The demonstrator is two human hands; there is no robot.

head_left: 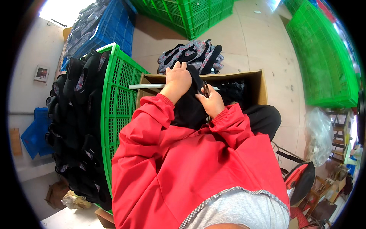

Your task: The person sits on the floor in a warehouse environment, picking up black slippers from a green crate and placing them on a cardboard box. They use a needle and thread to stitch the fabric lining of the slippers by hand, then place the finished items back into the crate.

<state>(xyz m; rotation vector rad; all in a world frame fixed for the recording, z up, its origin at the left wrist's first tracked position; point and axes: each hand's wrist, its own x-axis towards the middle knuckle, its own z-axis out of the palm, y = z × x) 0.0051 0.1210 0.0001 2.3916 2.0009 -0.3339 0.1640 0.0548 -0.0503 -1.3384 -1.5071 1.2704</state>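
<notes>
My left hand (177, 80) is closed on a black cloth shoe (195, 77), whose far part is hidden by the fingers. Close to its right side, my right hand (212, 101) grips a pair of small dark snips (206, 89) with the blades pointing away from me. Both hands are over the near side of an open cardboard box (263, 87), which has dark items inside. A white bar (146, 86) lies across the box, passing behind my hands. Just beyond the box is a heap of floral-lined black shoes (190, 53).
At my left stands a green crate (118, 80) beside many stacked black shoes (78, 114). Behind it is a blue crate (116, 30) of grey shoes. More green crates (188, 17) stand ahead and at the right (324, 57). A clear plastic bag (318, 133) hangs at right.
</notes>
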